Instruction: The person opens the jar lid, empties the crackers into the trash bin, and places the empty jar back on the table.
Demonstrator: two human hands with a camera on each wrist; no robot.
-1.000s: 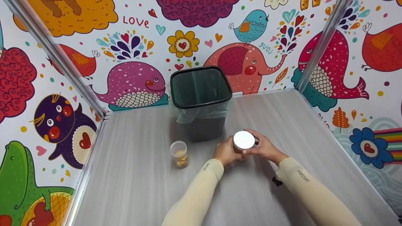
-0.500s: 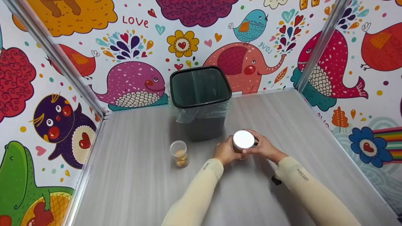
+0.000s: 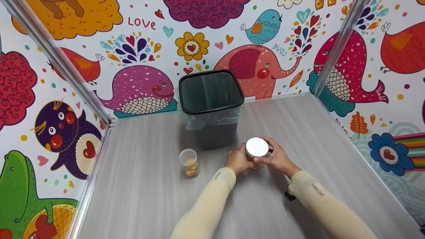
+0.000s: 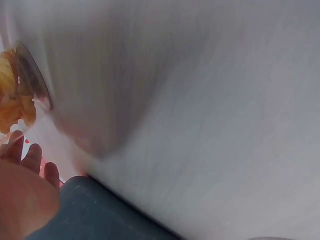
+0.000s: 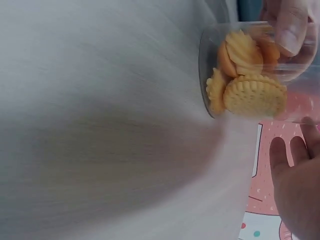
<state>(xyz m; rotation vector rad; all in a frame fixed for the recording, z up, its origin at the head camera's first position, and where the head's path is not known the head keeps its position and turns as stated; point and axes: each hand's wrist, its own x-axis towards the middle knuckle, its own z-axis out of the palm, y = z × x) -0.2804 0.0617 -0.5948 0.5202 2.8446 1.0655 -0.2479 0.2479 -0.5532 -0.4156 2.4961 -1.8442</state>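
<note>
A clear plastic jar (image 5: 295,97) with a white lid (image 3: 257,147) stands on the table between both hands. Several golden cookies (image 5: 255,95), one with a ridged edge, show through its wall near the base. My left hand (image 3: 237,160) grips the jar's side, its thumb (image 5: 292,35) pressed along the wall in the right wrist view. From the other side my right hand (image 3: 280,158) holds the lid, thumb at the near edge and fingers curved around the far edge. In the left wrist view the jar's base (image 4: 36,75) appears at the left edge.
A lidless clear jar (image 3: 188,156) with cookies in its bottom stands to the left. Behind the hands is a dark grey bin (image 3: 217,134) with a black rim and a plastic liner. Cartoon-printed walls enclose the grey table (image 3: 142,186).
My right wrist and forearm have shifted slightly left, with the hand still on the lid. The left hand stays on the jar, and the other jar and bin stand where they were.
</note>
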